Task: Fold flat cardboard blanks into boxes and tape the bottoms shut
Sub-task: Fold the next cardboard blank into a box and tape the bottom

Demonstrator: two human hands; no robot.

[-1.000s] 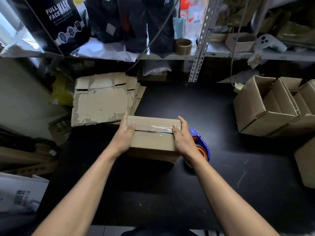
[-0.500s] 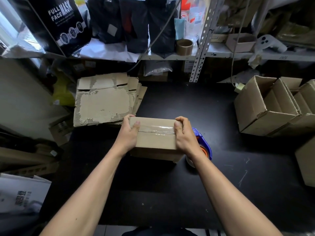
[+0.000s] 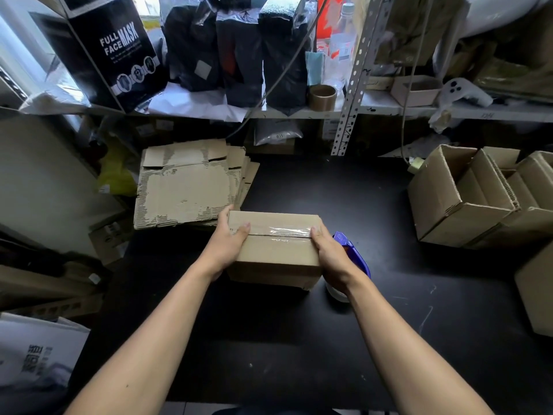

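A small cardboard box (image 3: 276, 250) stands on the black table (image 3: 299, 339) with its flaps shut and clear tape (image 3: 284, 231) along the centre seam. My left hand (image 3: 227, 244) grips the box's left end, thumb lying on the top face. My right hand (image 3: 332, 259) grips its right end, fingers curled over the top edge. A blue tape dispenser (image 3: 351, 256) lies just right of the box, partly hidden behind my right hand. A stack of flat cardboard blanks (image 3: 188, 187) lies at the back left, touching the box's far left corner.
Several folded open boxes (image 3: 466, 199) stand at the right of the table, another box (image 3: 538, 295) at the right edge. A shelf (image 3: 329, 112) with black bags, a mask carton and a tape roll (image 3: 322, 97) hangs over the table's back. Clutter lies at the left.
Both hands have closed from flat pressing on the taped seam to gripping the box's ends. The box has shifted slightly toward me.
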